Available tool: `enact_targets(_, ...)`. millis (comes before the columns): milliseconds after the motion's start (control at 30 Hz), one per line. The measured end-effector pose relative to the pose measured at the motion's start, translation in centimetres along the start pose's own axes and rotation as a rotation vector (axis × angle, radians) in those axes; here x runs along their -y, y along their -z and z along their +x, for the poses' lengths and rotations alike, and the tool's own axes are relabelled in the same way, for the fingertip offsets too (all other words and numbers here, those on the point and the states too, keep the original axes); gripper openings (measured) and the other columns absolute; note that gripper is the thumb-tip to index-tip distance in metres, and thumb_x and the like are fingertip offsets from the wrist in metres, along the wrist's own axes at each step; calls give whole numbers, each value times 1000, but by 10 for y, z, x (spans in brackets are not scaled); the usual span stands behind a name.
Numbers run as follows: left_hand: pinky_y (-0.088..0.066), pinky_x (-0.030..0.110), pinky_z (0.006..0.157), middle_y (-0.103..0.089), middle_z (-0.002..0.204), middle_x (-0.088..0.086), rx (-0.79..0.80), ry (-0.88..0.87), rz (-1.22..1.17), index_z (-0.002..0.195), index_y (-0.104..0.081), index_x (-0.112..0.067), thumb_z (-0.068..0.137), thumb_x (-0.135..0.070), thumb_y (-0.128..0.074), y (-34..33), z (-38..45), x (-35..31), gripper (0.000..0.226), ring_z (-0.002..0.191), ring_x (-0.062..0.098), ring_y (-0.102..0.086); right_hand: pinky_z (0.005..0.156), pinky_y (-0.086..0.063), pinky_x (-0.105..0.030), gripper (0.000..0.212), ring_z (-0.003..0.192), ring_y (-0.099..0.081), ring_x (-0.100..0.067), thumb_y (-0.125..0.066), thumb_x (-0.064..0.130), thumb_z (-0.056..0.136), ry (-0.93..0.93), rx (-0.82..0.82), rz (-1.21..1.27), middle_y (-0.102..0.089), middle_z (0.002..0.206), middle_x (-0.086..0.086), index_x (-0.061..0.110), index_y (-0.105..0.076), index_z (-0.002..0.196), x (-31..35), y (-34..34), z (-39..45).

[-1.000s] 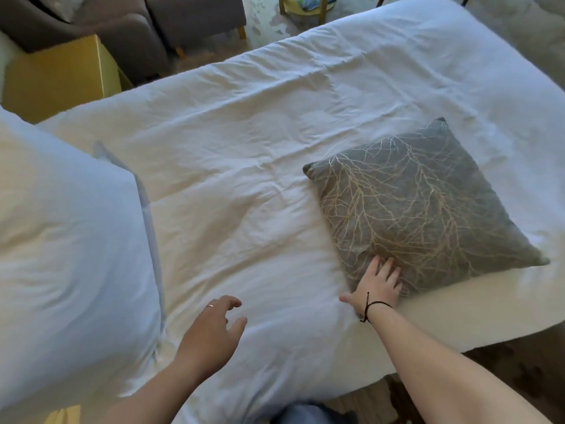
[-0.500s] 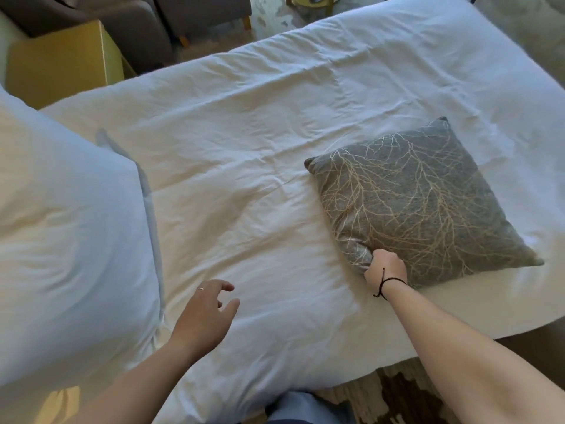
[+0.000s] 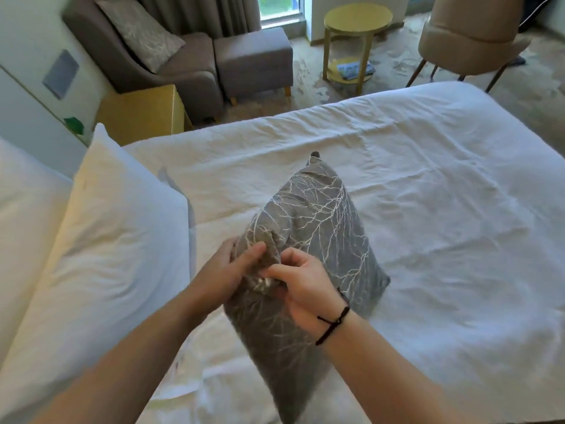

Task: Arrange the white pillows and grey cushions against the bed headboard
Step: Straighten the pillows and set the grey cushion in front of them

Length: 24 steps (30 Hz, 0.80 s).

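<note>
L hand (image 3: 227,275) + R hand (image 3: 302,286) pinch bunched fabric of grey cushion (image 3: 308,240), pale branch print, tilted above bed (image 3: 428,209).

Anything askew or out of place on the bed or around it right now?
One thing: a second grey cushion sits on the armchair, not on the bed. The grey cushion in both hands, left hand and right hand, is bunched at its gripped corner. The sheet is wrinkled.
</note>
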<state>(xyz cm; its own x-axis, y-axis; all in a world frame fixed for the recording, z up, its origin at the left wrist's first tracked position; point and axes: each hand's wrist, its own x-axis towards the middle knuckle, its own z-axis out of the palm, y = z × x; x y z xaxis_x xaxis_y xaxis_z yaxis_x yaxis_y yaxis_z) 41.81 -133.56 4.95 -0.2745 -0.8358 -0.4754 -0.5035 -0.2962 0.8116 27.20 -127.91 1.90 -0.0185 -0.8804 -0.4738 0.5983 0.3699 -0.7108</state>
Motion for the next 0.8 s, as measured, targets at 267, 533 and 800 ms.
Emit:
enact_targets(267,-45,8,71,-71,95,-19,-48,46,318,112,-63,-34,71,-48,-82,68,-46,31,47,84,-14,-62,83,-59,-41,28,83,-71,-13,-85,23,70,97,245,-798,-76,87,0,21,-73,95,-29,-41,-16)
enact_targets(533,-50,30,95,-67,108,-24,131,58,361,117,-59,-45,65,-47,-83,77,-72,52,58,98,-5,-62,118,4,-58,121,150,4,-20,-83,66,48,374,654,-2237,-12,161,12,51,-15,147,70,-44,85)
enact_targets(800,-47,25,64,-66,76,-9,-114,132,462,71,-65,-26,63,-56,-73,88,-72,71,32,72,4,-61,76,-56,-35,34,78,-61,-17,-83,48,64,338,676,-2380,-65,77,9,25,-63,79,65,-81,109)
